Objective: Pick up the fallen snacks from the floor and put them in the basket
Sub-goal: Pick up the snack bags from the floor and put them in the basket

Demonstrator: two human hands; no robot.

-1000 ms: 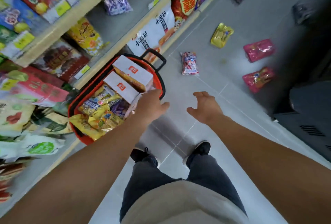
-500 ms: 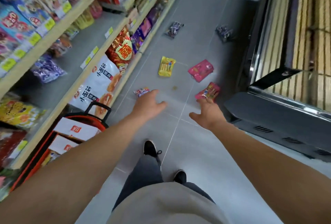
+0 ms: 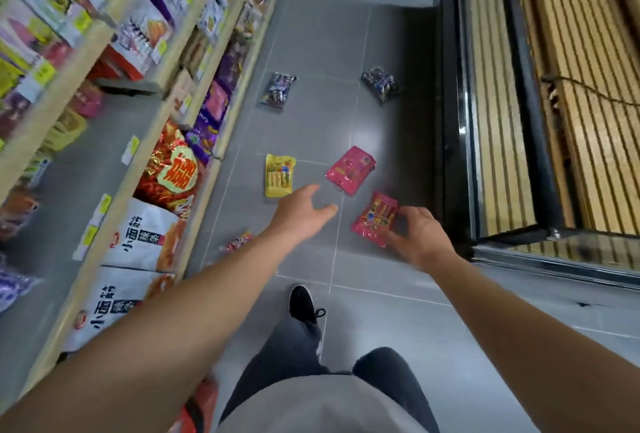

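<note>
Head view: we look down a grey tiled floor (image 3: 381, 328) running between stocked shelves (image 3: 104, 142) on our left and a glass-edged cabinet (image 3: 519, 121) lined with bamboo slats on our right. A sliver of the red basket (image 3: 201, 408) shows at the bottom edge, under our left forearm and beside our legs.

Our left hand (image 3: 299, 213) reaches forward above the floor, fingers spread and relaxed, holding nothing; it hangs just short of the yellow pack (image 3: 280, 174). Our right hand (image 3: 414, 232) is at the red pack (image 3: 374, 218), fingers curled onto its near edge; the pack lies close to the cabinet base.

The other fallen snacks lie loose on the tiles. A pink pack (image 3: 350, 169) sits between the yellow and red ones, slightly farther away. Two dark packs lie well beyond: one (image 3: 277, 90) near the shelf base, the other (image 3: 380, 84) nearer the cabinet. A small candy bag (image 3: 239, 242) is partly hidden behind our left forearm.
</note>
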